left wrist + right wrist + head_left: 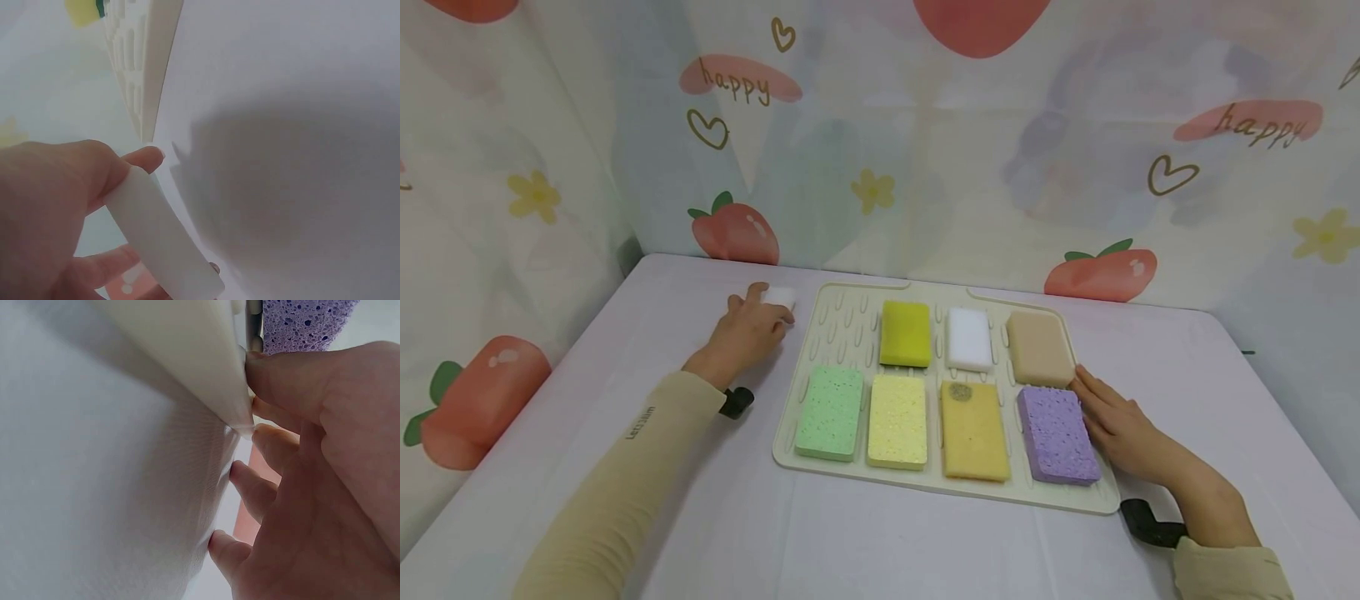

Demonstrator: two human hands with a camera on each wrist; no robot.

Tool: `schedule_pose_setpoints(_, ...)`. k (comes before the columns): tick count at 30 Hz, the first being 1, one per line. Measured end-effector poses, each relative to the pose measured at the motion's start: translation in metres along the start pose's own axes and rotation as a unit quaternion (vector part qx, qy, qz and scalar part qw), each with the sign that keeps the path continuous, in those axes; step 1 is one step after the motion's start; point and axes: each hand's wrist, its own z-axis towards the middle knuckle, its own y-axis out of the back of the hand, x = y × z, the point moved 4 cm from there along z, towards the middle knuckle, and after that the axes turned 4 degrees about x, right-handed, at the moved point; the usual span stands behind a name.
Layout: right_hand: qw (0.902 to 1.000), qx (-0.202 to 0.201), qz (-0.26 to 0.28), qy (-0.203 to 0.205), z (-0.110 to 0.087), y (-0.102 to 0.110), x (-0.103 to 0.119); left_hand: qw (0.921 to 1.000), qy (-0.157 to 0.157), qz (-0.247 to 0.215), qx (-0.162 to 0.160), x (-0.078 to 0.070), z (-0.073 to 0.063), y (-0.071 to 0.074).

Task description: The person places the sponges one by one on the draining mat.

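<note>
My left hand [747, 327] is left of the cream drying mat [859, 485], gripping a small white sponge block [164, 234] between thumb and fingers. In the left wrist view the block is tilted close over the white cloth. At the mat's right edge rests my right hand [1127, 429], fingers fairly straight and fingertips at the rim, beside a purple sponge [1058, 435] and a beige sponge [1040, 348]. The mat's front row also has a green sponge [830, 413], a pale yellow sponge [897, 422] and a tan-yellow sponge [974, 431].
In the mat's back row lie a bright yellow sponge [906, 333] and a white sponge [969, 338]. The mat's back left corner shows bare ridges. A white cloth covers the table [850, 542]. Behind it hangs a patterned curtain [962, 150] with strawberries and hearts.
</note>
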Motion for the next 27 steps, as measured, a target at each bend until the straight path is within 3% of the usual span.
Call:
schedule_pose_setpoints(12,0.9991,-0.022,-0.025,0.026,0.000,0.000,-0.001,0.9990,-0.041,-0.008,-0.014,-0.016,0.002,-0.001)
schedule_pose_setpoints(27,0.9996,-0.013,-0.021,0.014,0.000,0.000,-0.001,0.9976,-0.063,-0.012,-0.025,-0.030,0.005,0.002)
